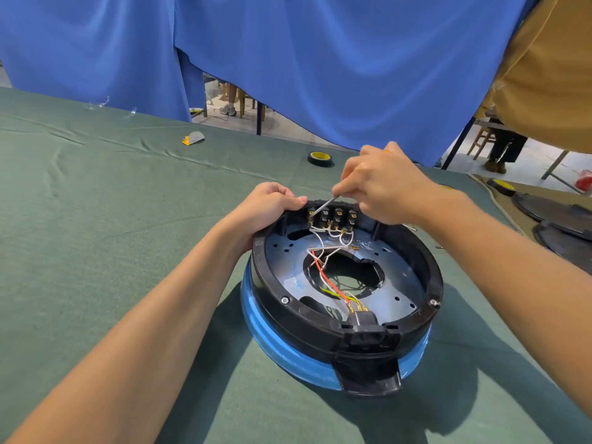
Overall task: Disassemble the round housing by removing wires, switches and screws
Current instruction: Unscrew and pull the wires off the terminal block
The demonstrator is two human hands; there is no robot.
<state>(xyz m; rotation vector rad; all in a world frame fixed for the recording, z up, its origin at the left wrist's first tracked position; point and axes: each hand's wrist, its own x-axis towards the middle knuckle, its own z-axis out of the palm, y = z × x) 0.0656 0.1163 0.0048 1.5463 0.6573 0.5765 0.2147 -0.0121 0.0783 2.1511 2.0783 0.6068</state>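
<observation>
Left grip (266,206) curls over housing (298,325) rim; right grip (384,184) pinches screwdriver (323,206).

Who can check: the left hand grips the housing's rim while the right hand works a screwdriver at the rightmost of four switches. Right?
No: the head view shows the screwdriver in the right hand at the leftmost switch. The left hand grips the housing's rim.

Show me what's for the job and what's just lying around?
For the job: round black and blue plastic housing, row of black switches, white and red wires, thin metal screwdriver in right hand.
Lying about: black tape roll, grey and yellow scrap, dark round discs.
</observation>
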